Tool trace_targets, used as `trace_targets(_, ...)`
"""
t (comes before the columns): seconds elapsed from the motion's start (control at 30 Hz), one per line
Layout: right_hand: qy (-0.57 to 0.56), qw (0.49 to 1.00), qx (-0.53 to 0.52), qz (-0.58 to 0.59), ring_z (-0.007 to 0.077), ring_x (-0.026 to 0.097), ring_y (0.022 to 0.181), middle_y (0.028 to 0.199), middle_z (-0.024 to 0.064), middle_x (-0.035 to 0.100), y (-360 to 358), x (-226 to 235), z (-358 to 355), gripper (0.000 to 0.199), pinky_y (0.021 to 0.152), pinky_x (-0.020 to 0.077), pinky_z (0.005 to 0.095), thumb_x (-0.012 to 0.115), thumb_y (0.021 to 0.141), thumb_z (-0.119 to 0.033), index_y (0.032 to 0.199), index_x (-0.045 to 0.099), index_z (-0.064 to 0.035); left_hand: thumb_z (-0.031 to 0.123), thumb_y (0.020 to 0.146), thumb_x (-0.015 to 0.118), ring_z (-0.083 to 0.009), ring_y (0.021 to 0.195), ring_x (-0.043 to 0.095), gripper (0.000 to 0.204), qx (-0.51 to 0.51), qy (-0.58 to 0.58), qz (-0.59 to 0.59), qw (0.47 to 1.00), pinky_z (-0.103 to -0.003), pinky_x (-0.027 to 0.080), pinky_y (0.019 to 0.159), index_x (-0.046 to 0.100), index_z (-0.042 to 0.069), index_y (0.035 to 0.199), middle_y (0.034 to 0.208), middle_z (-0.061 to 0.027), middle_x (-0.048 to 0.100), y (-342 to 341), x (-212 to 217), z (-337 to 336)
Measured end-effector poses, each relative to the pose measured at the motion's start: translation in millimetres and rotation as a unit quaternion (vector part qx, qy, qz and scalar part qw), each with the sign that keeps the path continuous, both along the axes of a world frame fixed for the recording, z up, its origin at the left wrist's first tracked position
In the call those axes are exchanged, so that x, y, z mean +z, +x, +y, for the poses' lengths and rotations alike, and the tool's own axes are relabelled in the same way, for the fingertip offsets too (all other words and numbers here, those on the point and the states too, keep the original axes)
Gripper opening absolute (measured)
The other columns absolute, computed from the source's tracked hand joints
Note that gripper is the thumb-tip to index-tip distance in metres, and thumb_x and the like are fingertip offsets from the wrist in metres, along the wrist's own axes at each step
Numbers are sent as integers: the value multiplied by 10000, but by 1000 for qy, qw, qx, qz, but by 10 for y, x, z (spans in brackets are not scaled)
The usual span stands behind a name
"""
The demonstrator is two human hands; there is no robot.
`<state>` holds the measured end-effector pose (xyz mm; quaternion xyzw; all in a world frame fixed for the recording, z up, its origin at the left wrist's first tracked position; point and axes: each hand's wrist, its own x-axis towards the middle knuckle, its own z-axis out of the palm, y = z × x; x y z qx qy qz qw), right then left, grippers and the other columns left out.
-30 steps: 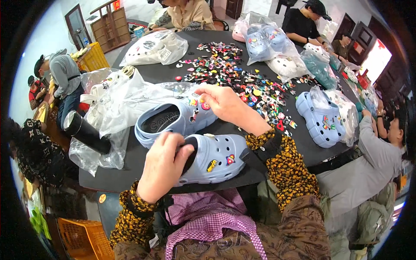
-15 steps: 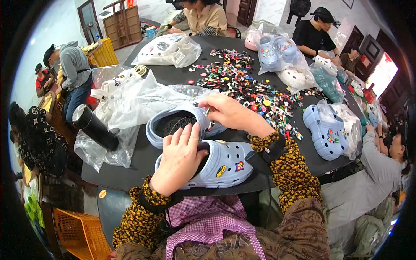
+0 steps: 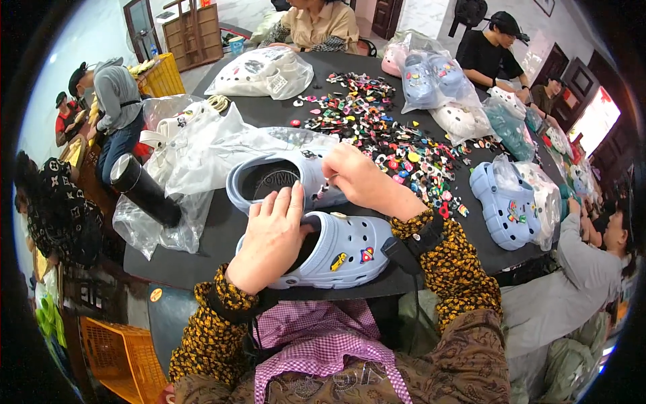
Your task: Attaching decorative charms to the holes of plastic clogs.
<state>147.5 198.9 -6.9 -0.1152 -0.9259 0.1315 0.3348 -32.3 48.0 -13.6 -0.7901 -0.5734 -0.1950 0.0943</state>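
Two light-blue clogs lie side by side in front of me, toes to the right. The far clog [image 3: 247, 165] has a dark insole, and my right hand [image 3: 353, 174] is at its upper with thumb and fingers pinched together. What they pinch is mostly hidden; a small dark and pinkish bit shows below the fingers. My left hand [image 3: 268, 237] lies with straight fingers over the far clog's near rim. Its thumb is by the opening of the near clog [image 3: 346, 252], which carries a yellow charm [image 3: 338, 261] and a red-and-blue charm [image 3: 367, 254].
Loose colourful shoe charms [image 3: 377, 128] are heaped mid-table. A black cylinder [image 3: 145, 192] rests on clear bags at left. Another blue clog [image 3: 501, 209] stands at right, bagged clogs [image 3: 431, 81] behind. Several people work around; an orange crate [image 3: 124, 357] is at lower left.
My right hand has shifted slightly right, its fingers now more curled at the far clog's upper. My left hand has slid a little left and down. The near clog has moved slightly left.
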Motion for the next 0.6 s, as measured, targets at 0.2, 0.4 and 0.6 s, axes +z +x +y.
trace_targets(0.2, 22, 992, -123, 33, 325, 544, 859, 847, 140, 537, 272, 40, 154, 134, 767, 446, 406, 615, 729, 37, 839, 562, -19, 187, 797, 683, -351, 1161, 499, 693, -9, 6, -6, 1000, -441, 382, 949, 390, -69, 1371, 1276, -217, 513, -39, 16, -4)
trace_targets(0.4, 41, 990, -129, 29, 323, 589, 1028, 1072, 142, 638, 400, -85, 204, 226, 898, 461, 407, 610, 779, -14, 1000, 657, -22, 209, 800, 692, -347, 1166, 498, 683, -7, 16, 3, 1000, -430, 383, 951, 410, -73, 1355, 1261, -201, 522, -24, -1, 22)
trace_targets(0.6, -7, 999, -40, -18, 322, 600, 1020, 1091, 147, 646, 189, -100, 36, 265, 898, 477, 382, 624, 799, -18, 1061, 650, 9, 216, 809, 685, -353, 1168, 499, 677, -9, 13, -2, 1000, -435, 382, 955, 408, -72, 1355, 1262, -205, 521, -57, -13, 9)
